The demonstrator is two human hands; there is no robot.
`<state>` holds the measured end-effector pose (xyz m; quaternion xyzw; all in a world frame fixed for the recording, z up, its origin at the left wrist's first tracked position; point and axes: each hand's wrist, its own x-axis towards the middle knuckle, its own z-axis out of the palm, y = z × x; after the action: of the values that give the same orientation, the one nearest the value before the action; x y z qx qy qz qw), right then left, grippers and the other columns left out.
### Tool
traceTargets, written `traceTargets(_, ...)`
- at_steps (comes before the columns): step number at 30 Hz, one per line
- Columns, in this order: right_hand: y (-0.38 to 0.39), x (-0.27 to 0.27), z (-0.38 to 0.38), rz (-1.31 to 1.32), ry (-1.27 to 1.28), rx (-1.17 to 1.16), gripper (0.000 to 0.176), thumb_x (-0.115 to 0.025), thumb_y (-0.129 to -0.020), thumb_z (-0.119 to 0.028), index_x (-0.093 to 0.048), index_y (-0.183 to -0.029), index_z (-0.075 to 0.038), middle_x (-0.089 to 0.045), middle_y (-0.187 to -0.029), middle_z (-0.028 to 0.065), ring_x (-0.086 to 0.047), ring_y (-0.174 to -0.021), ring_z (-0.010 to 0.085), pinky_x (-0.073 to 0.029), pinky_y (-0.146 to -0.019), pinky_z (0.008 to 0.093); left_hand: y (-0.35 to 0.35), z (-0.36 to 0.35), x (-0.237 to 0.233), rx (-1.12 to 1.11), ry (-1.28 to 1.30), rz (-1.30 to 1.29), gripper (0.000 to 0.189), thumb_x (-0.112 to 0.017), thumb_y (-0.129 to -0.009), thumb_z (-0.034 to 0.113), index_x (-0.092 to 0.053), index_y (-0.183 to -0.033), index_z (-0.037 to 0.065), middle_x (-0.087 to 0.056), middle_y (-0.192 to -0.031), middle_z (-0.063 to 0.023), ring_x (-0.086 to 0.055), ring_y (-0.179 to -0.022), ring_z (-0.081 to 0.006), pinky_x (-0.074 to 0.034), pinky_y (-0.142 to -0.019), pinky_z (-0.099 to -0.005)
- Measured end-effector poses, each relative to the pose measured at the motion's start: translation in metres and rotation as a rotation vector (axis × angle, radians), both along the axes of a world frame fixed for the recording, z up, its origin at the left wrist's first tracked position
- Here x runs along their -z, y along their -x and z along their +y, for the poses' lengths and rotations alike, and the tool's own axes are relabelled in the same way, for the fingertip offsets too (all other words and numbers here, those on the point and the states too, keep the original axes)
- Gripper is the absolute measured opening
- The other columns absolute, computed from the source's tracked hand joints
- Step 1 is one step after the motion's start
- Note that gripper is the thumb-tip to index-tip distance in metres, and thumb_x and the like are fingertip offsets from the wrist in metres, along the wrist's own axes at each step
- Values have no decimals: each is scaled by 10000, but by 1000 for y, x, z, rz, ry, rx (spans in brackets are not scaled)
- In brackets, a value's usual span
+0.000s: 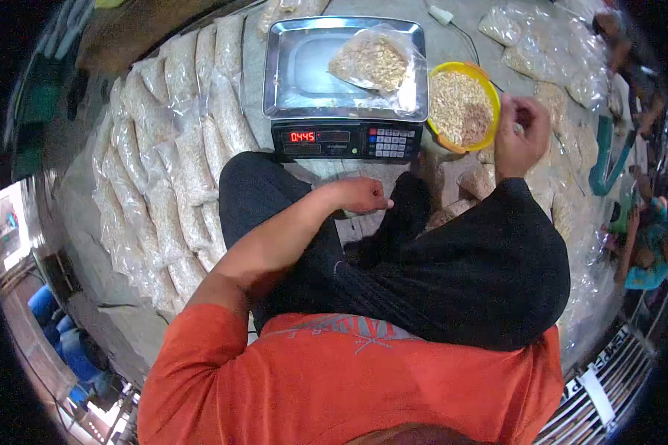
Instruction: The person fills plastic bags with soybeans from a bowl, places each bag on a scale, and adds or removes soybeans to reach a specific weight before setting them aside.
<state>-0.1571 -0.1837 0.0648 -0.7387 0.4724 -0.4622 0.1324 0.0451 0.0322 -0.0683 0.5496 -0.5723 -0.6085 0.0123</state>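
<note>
A digital scale (347, 139) stands in front of my crossed legs, its red display reading 0.445. On its steel pan (298, 70) lies a clear plastic bag (375, 63), partly filled with pale flakes or grains. To the right of the scale is a yellow bowl (494, 87) of similar pale grain, with a browner patch at its lower right. Beside that bowl's right rim, my right hand (523, 141) has thumb and fingers curled together; what they pinch, if anything, is too small to make out. My left hand (360, 195) rests loosely closed over my lap, below the scale, with nothing visible in it.
Many filled clear bags (171, 163) lie in rows to the left. More bags (545, 55) lie at the right, and some sit beside my right knee. A cable (464, 33) runs behind the bowl. Another person (646, 252) is at the far right.
</note>
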Motion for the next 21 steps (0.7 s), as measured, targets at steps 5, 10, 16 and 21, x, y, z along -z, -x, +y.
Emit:
traceTargets(5,2,21,-19,717,-751,28,257,-717,-982,-279,-744,-1094,-49,-743,-1064,147,-739,-886,262,-581,-796,384,-1,3,8,-11,-9,33,554,-601,-1022,601,-715,-1107,65,-750,-1091,-178,-708,-1040,-359,-539,-937,-456)
traceTargets(10,16,53,-1,92,-263,-15,249,-691,-996,-265,-756,-1144,-76,-754,-1126,131,-744,-966,271,-578,-869,372,2,0,-12,40,18,-100,516,-624,-1020,569,-715,-1140,76,-749,-1089,-177,-710,-1045,-387,-543,-909,-468)
traceTargets(16,27,73,-14,295,32,-113,279,-716,-974,-241,-747,-1190,-68,-737,-1253,123,-722,-1105,299,-560,-966,377,8,1,-26,-3,8,-19,450,-672,-1016,512,-702,-1143,81,-735,-1013,-135,-686,-936,-270,-540,-836,-420)
traceTargets(21,23,64,-17,276,-261,-85,344,-738,-968,-276,-734,-1232,-54,-740,-1213,144,-733,-1061,294,-568,-932,379,6,-2,-41,-127,45,-8,359,-724,-988,430,-726,-1079,82,-740,-997,-137,-703,-940,-303,-548,-831,-417)
